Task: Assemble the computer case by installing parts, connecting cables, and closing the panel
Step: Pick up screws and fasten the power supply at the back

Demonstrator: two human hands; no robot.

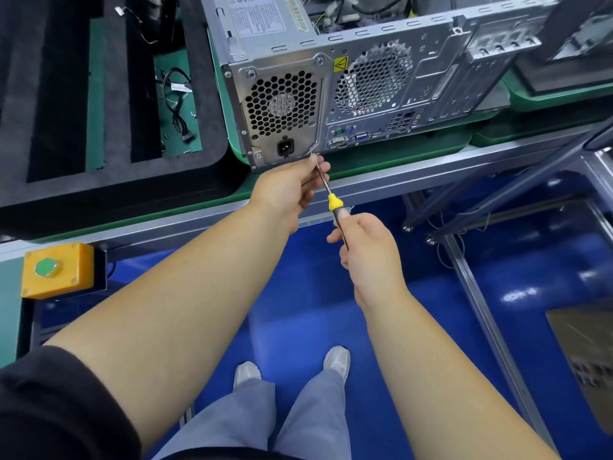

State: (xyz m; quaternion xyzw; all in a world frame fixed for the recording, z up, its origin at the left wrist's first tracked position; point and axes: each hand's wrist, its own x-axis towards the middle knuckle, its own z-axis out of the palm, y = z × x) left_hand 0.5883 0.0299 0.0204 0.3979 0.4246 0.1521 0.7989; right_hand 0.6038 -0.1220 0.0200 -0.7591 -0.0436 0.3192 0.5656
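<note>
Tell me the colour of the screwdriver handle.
Yellow and black, seen in the head view: screwdriver gripped by the right hand.

The computer case (381,81) is silver with honeycomb vents. The screwdriver (335,202) is yellow and black. The floor (331,293) is blue.

Bright, even overhead light, soft shadows only. Strong glare patches on the glossy blue floor (517,295) at right, and sheen on the metal bench rail (431,175). Wide-angle bending obvious at edges; rails curve. Centre sharp; far right corner soft, near sleeve (49,410) blurred. Black foam tray (39,94) at far left swallows detail, nearly no texture.
</note>
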